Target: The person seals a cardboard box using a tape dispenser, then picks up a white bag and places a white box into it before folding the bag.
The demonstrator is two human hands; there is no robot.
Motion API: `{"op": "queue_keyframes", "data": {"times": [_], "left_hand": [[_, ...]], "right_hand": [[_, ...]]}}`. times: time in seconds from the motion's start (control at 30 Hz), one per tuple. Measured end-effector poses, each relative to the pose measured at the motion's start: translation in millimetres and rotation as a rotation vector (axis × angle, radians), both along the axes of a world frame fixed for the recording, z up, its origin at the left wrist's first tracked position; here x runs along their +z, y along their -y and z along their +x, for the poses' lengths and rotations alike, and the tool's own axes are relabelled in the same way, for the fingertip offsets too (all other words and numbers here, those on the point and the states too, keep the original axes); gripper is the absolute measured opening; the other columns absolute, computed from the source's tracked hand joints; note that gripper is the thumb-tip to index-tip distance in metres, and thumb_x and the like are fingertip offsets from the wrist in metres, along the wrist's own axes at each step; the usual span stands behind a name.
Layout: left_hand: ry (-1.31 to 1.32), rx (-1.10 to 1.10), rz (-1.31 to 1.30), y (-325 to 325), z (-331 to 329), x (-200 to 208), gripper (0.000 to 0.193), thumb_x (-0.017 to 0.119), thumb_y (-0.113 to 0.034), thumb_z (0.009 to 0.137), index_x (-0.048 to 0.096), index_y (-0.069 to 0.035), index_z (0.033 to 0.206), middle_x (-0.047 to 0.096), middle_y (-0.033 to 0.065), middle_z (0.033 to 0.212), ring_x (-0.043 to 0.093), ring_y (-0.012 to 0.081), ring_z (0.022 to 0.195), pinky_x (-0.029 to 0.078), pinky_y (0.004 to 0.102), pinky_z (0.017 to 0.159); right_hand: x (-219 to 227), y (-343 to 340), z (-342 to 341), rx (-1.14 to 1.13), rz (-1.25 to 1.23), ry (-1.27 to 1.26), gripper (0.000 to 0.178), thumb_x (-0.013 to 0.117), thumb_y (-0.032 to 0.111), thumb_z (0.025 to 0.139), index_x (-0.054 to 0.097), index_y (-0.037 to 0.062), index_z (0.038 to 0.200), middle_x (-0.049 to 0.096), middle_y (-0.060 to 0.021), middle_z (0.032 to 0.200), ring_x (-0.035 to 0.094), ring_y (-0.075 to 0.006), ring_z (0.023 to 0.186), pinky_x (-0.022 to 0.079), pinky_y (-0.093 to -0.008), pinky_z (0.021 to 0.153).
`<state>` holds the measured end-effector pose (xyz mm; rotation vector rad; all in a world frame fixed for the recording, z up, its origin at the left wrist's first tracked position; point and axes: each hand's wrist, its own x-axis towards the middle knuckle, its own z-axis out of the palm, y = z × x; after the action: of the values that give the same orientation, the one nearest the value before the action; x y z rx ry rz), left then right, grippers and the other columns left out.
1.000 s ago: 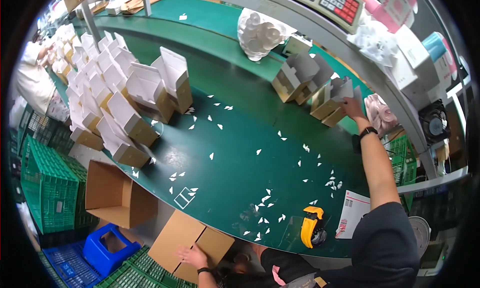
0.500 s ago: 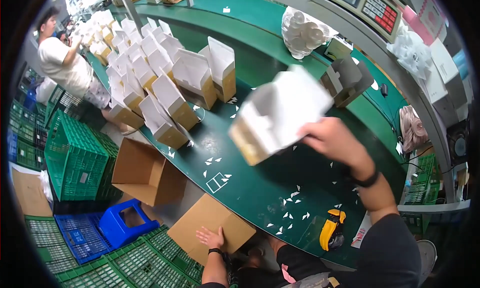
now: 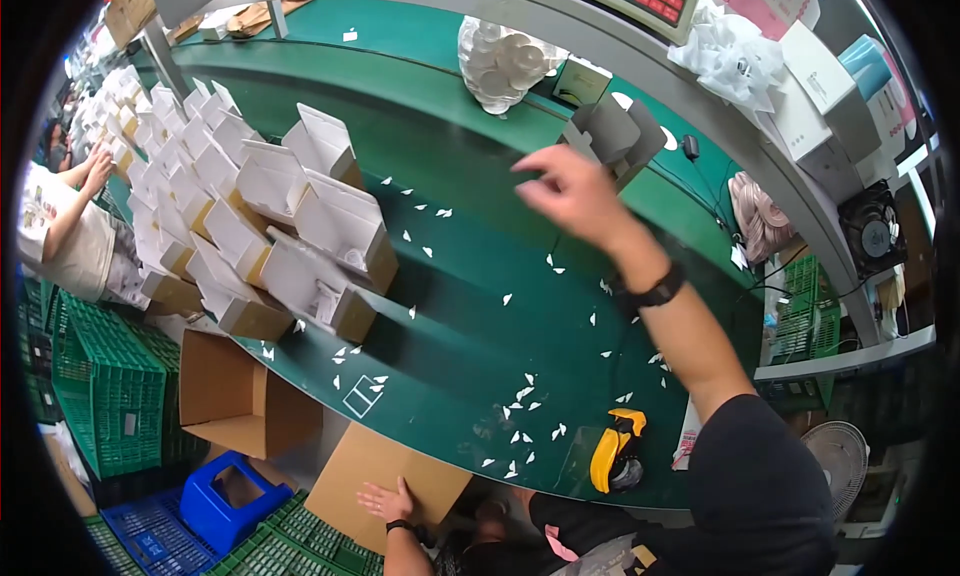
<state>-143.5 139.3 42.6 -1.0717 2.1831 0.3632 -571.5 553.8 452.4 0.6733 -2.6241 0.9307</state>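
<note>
My left hand lies flat with spread fingers on a brown cardboard box below the table's near edge. My right hand is empty above the table, its index finger stretched out and slightly blurred, a gap between the fingers. To its left stand several open cartons, white inside and gold-brown outside, flaps up, packed in rows. A white piece shows inside the nearest carton. Just beyond my right hand sits an open grey box.
Small white paper scraps litter the green table. A yellow tape dispenser lies near the front edge. An open cardboard box, a green crate and a blue bin stand at left. Another person works at far left.
My right hand has let go of the white-lined carton, which now appears to stand at the right end of the group. The view has shifted right; my left hand stays on the cardboard box.
</note>
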Motion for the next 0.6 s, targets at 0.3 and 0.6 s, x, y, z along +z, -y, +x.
{"op": "queue_keyframes", "data": {"times": [0.3,0.6], "left_hand": [[0.011,0.0,-0.019,-5.3,-0.5,-2.7,0.109,0.049,-0.07,0.088,-0.007,-0.005,0.156,-0.012,0.0324,0.158,-0.008,0.0499,0.147,0.006,0.0605,0.117],[0.034,0.005,-0.006,-2.4,-1.4,-2.0,0.108,0.047,-0.07,0.089,-0.01,-0.007,0.156,-0.015,0.0301,0.158,-0.011,0.0475,0.147,0.005,0.0611,0.117]], "right_hand": [[-11.8,-208.9,-44.3,-0.395,0.619,0.172,0.07,0.077,0.037,0.076,0.047,0.0277,0.138,0.053,-0.0179,0.128,0.058,-0.0388,0.113,0.051,-0.0475,0.091],[-38.8,-289.5,-40.7,-0.63,0.545,0.051,0.091,0.079,0.038,0.077,0.032,0.0132,0.15,0.042,-0.0248,0.144,0.051,-0.0401,0.123,0.042,-0.0442,0.104]]}}
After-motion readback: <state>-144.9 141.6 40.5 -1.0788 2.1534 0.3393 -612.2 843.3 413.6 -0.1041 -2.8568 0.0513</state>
